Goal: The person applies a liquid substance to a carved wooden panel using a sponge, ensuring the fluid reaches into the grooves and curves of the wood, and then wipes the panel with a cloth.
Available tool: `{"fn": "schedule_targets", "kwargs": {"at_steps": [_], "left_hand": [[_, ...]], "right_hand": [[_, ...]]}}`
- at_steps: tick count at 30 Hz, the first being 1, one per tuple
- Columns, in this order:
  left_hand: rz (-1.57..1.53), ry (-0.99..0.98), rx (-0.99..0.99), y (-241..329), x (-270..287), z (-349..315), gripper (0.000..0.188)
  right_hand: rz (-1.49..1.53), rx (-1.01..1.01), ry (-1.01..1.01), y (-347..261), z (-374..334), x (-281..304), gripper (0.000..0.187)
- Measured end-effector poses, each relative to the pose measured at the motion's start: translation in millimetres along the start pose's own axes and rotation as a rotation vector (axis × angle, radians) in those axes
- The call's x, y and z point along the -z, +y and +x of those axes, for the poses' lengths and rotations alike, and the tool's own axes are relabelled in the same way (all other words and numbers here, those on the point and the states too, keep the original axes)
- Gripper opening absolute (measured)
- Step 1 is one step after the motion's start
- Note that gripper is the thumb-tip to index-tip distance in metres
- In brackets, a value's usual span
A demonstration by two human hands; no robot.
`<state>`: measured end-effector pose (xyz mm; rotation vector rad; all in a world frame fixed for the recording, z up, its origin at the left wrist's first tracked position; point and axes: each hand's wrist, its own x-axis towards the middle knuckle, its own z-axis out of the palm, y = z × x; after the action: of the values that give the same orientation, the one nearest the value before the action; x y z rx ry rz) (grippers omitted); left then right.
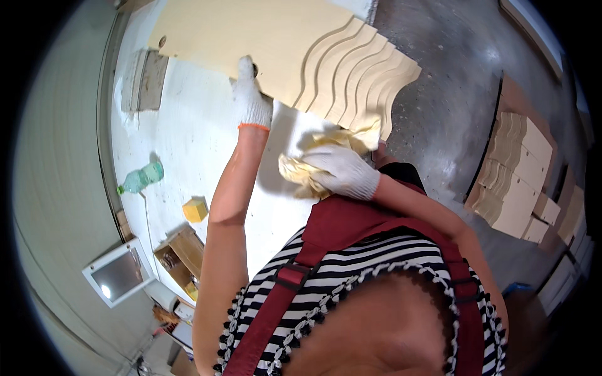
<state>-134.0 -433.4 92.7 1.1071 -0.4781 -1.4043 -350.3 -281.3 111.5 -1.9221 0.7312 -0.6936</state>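
Note:
A stack of pale wooden boards [251, 37] with stepped, wavy ends lies across the far part of the white table [188, 144]. My left hand [252, 103], in a white knitted glove, grips the near edge of the boards, its thumb on top and its other fingers hidden. Crumpled in my gloved right hand [345, 172] is a pale yellow cloth [362, 138]. That hand is closer to my body, and the cloth's far end comes close to the wavy ends; whether they touch, I cannot tell.
On the table's left are a greyish rectangular block [150, 80], a green plastic bottle [143, 178] on its side, a yellow block [195, 210] and an open wooden box [172, 257]. A white-framed panel [116, 274] stands nearby. More wavy boards [517, 169] are stacked at right above the grey floor [448, 106].

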Motion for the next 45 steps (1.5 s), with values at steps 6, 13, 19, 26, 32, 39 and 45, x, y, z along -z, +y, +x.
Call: {"fn": "schedule_targets", "kwargs": {"at_steps": [6,13,19,26,32,39,45], "left_hand": [[-0.02,0.025,-0.023,8,-8,-12,0.063],[0.11,0.012,-0.057,7,-21,-17,0.051],[0.203,0.031,-0.042,8,-28,-22,0.053],[0.239,0.051,-0.024,15,-26,-24,0.058],[0.212,0.115,0.053,18,-51,-38,0.052],[0.287,0.156,0.001,17,-28,-36,0.054],[0.353,0.199,-0.022,14,-22,-30,0.056]], "right_hand": [[0.393,-0.23,0.776,-3,8,146,0.036],[-0.801,-0.251,0.976,61,75,87,0.046],[-0.414,0.026,0.746,30,14,38,0.036],[0.239,-0.17,0.36,31,-86,91,0.029],[-0.206,-0.015,0.714,42,-23,167,0.038],[-0.727,0.28,0.678,131,6,152,0.035],[-0.328,-0.186,0.608,212,-78,227,0.036]]}}
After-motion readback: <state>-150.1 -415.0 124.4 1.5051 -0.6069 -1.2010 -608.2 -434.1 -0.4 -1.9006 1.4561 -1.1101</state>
